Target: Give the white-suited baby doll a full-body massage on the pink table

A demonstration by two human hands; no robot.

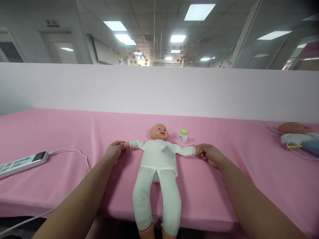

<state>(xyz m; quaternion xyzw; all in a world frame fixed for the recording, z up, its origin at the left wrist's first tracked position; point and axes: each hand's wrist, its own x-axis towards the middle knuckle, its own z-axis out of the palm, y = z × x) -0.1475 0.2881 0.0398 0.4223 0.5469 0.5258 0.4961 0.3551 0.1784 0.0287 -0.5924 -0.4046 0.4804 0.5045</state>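
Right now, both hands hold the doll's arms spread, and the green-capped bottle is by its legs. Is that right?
Wrong place: the head view shows the bottle beside the head of the doll, not by its legs. The left hand and right hand do hold its arms spread.

The doll (159, 154) lies on the worktop (214, 196), head toward the back edge, legs reaching past the front edge. A bottle (182, 136) is just right of its head. A power strip (25, 164) lies well to the left, and another doll (300, 137) far right, near the back edge.
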